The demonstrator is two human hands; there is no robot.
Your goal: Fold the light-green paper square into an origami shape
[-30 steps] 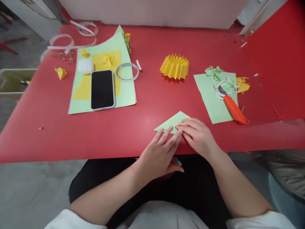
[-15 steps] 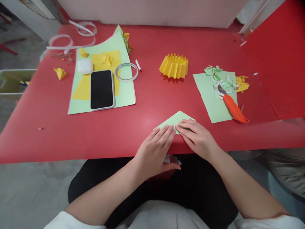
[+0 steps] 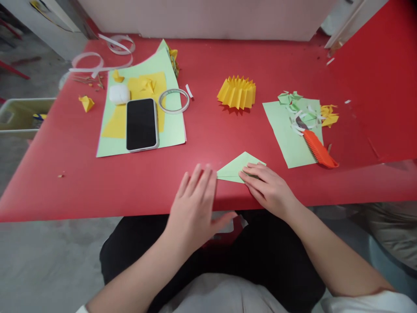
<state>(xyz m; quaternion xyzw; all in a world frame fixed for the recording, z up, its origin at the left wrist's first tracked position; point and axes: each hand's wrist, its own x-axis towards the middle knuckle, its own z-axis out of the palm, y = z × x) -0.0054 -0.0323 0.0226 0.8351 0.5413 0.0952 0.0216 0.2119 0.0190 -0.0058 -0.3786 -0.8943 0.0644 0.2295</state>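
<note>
A folded piece of light green paper lies flat near the front edge of the red table, its far side coming to a point. My right hand rests on its right part, fingers stretched out and pressing it down, covering that end. Just off the paper's left tip is my left hand, fingers extended and thumb out to the side, with nothing in it; it is slightly blurred. Farther back stands a pleated yellow paper piece.
On the left, a phone, a white case and a tape roll lie on green and yellow sheets. To the right, an orange-handled knife rests on a green sheet with paper scraps. White strips curl at back left.
My left hand has slid left off the green paper, uncovering its left tip. My right hand has stayed in place on the paper.
</note>
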